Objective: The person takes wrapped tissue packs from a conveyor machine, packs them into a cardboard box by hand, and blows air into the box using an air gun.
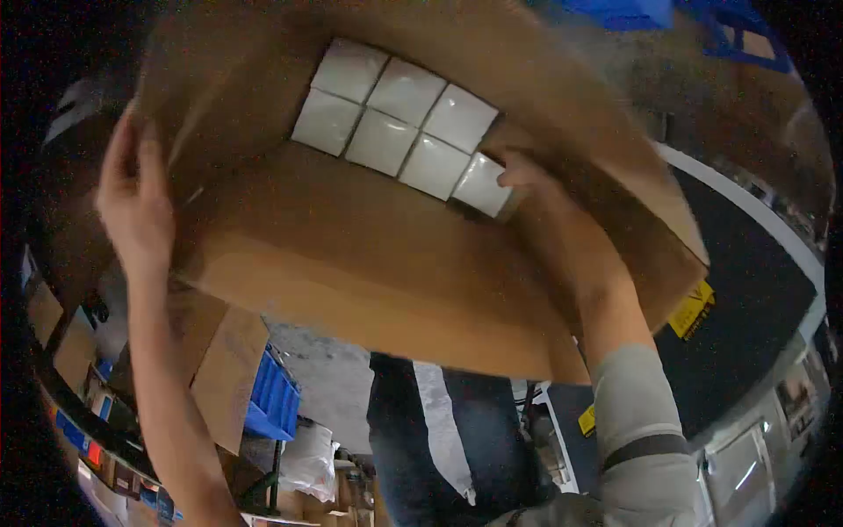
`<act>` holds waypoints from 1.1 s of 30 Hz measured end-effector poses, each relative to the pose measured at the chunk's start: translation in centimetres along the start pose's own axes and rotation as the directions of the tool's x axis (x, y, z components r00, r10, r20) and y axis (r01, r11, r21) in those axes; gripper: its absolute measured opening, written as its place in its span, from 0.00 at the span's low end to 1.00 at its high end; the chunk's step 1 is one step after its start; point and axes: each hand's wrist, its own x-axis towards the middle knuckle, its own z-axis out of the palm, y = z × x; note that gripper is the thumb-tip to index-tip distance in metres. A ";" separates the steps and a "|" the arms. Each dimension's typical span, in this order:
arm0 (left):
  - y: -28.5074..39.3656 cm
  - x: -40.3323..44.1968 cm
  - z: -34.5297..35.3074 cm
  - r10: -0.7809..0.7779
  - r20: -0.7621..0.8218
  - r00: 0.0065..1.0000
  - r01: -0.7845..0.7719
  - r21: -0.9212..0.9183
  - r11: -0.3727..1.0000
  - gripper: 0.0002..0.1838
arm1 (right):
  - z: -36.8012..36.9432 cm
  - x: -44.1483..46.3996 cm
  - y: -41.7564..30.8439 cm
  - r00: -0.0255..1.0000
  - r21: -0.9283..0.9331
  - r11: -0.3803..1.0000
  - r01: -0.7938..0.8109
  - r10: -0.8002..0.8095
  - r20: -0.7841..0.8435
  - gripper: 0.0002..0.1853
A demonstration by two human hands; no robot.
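Note:
A large open cardboard box (369,263) fills the middle of the view, tilted so I look down into it. Inside, several small white boxes (382,142) stand side by side in two rows against the far wall. My left hand (139,198) is at the left edge of the cardboard box, its fingers closed on the cardboard rim. My right hand (525,171) reaches into the box from the right. Its fingers are on the last small white box (483,185) of the nearer row, curled at that box's right side; some fingers are hidden.
A black conveyor belt (742,281) with a pale rim runs along the right, with a yellow label (692,309) beside the box. Blue bins (274,400) and a cardboard flap (230,378) are at lower left. A white plastic bag (307,461) lies below them.

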 end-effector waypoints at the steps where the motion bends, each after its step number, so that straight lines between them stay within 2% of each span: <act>1: -0.3 -0.3 0.0 0.023 -0.005 1.000 -0.023 0.019 1.000 0.21 | 0.7 0.9 0.0 0.997 0.019 0.998 -0.059 0.057 0.060 0.38; 3: -0.2 -0.5 0.0 0.044 -0.026 0.999 -0.040 0.149 0.988 0.21 | 0.0 0.4 -1.2 0.968 0.043 0.980 -0.193 0.183 0.171 0.40; 4: -0.4 -0.6 0.1 0.015 -0.013 1.000 -0.013 0.143 0.990 0.21 | -0.8 0.0 -2.1 0.944 0.045 0.965 -0.259 0.243 0.221 0.41; 5: -0.6 -0.7 0.2 -0.014 0.000 1.000 0.014 0.137 0.990 0.21 | -0.6 0.4 -1.3 0.936 0.070 0.965 -0.251 0.224 0.272 0.42; 6: -1.0 -0.6 -0.4 0.053 0.013 0.998 -0.055 0.227 0.972 0.21 | -0.3 0.7 -0.6 0.925 0.095 0.965 -0.245 0.203 0.322 0.42; 7: -1.3 -0.4 -0.7 0.121 0.031 0.992 -0.125 0.314 0.941 0.21 | 1.3 2.6 2.3 0.922 0.150 0.974 -0.170 0.104 0.372 0.42; 8: -1.1 -0.2 -0.6 0.131 0.034 0.991 -0.135 0.277 0.951 0.22 | 1.2 3.2 2.6 0.913 0.205 0.974 -0.093 0.001 0.409 0.42; 9: -1.0 0.0 -0.5 0.141 0.037 0.989 -0.146 0.241 0.960 0.22 | 0.6 3.0 3.3 0.928 0.187 0.973 -0.132 0.055 0.368 0.40; 11: -0.5 0.2 -0.2 0.009 0.011 1.000 -0.010 0.120 0.993 0.22 | -0.2 0.6 1.4 0.942 0.166 0.962 -0.217 0.162 0.295 0.36; 14: -0.3 0.3 0.5 -0.035 -0.007 0.999 0.035 -0.011 0.999 0.21 | 1.8 0.3 2.9 0.990 0.040 0.995 -0.089 0.085 0.110 0.33; 17: 0.3 0.4 0.2 0.023 0.028 0.999 -0.025 0.097 0.995 0.21 | 2.7 -3.0 1.5 0.986 0.057 0.993 0.100 -0.091 -0.137 0.31; 20: -0.1 0.2 0.3 0.004 -0.008 1.000 -0.004 0.012 1.000 0.20 | 1.2 -6.8 -3.9 0.989 0.037 0.999 -0.040 0.045 -0.140 0.29; 21: -0.2 0.2 0.3 0.004 -0.002 1.000 -0.004 -0.002 1.000 0.20 | 1.6 -8.1 -4.1 0.974 -0.097 0.993 0.068 -0.087 -0.208 0.27; 23: -0.1 0.4 0.3 0.011 -0.015 1.000 -0.011 -0.035 0.999 0.20 | 0.9 -10.3 -4.9 0.879 -0.392 0.885 0.250 -0.377 -0.292 0.24; 24: 0.4 0.3 0.2 -0.076 0.002 0.997 0.076 0.001 0.997 0.19 | -0.1 -11.7 -6.0 0.819 -0.442 0.837 0.323 -0.482 -0.313 0.22; 25: 1.1 0.4 0.0 0.024 0.000 1.000 -0.024 0.090 0.996 0.19 | -1.3 -13.0 -7.1 0.745 -0.496 0.775 0.390 -0.583 -0.325 0.20; 26: 0.9 0.4 0.1 0.043 -0.024 0.999 -0.041 0.058 0.997 0.18 | -2.8 -14.5 -8.9 0.657 -0.552 0.701 0.452 -0.680 -0.326 0.18; 27: 0.4 0.3 0.3 0.060 -0.053 0.997 -0.058 0.028 0.998 0.18 | -4.4 -16.0 -10.9 0.644 -0.535 0.696 0.479 -0.693 -0.325 0.16; 29: 0.0 0.6 -0.3 0.178 -0.045 0.983 -0.162 0.237 0.958 0.17 | -7.5 -19.6 -15.2 0.615 -0.510 0.678 0.530 -0.721 -0.320 0.13; 30: 2.6 0.4 -0.7 0.118 -0.046 0.992 -0.105 0.221 0.970 0.16 | -8.5 -21.6 -16.9 0.544 -0.544 0.642 0.540 -0.760 -0.356 0.12; 31: 1.4 0.4 -0.6 0.114 -0.066 0.991 -0.102 0.163 0.981 0.15 | -9.3 -23.5 -18.5 0.468 -0.580 0.604 0.547 -0.795 -0.386 0.10; 32: 2.0 0.5 -0.9 0.134 -0.070 0.988 -0.118 0.200 0.973 0.15 | -10.1 -25.2 -20.0 0.388 -0.616 0.564 0.551 -0.826 -0.410 0.09; 33: 2.6 0.6 -1.3 0.153 -0.069 0.986 -0.133 0.234 0.963 0.14 | -11.1 -26.9 -21.6 0.355 -0.636 0.544 0.548 -0.839 -0.412 0.09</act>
